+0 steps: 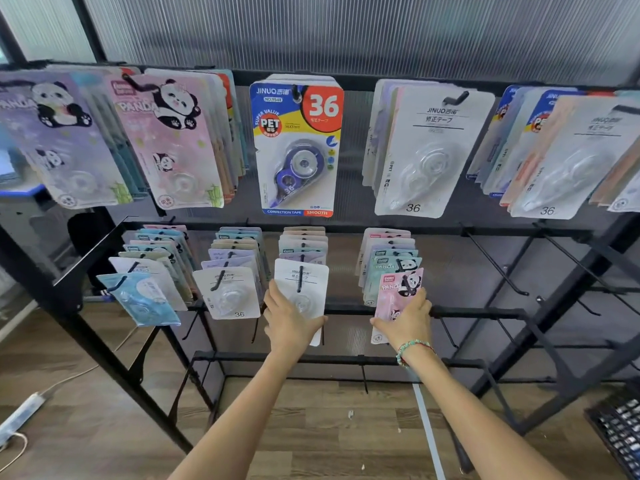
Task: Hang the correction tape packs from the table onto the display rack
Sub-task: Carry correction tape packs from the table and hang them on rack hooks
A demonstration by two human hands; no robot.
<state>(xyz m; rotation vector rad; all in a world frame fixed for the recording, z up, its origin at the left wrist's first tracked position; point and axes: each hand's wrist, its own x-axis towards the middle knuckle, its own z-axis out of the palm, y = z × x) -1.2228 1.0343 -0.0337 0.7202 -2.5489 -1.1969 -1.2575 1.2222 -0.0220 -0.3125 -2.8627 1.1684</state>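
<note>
On the black display rack [485, 312], my left hand [289, 320] grips the lower part of a white correction tape pack [304, 282] whose hole sits over a black peg in the lower row. My right hand [407, 323] holds a pink panda pack [398, 289] at the front of the neighbouring peg to the right; its peg is hidden behind the pack. Both hands cover the packs' bottom halves. The table is out of view.
The upper row carries full pegs: panda packs [166, 140], a blue JINUO pack [298, 147], white packs [429, 150]. Bare pegs [498, 265] stick out at the lower right. A power strip [20, 414] lies on the wooden floor at left.
</note>
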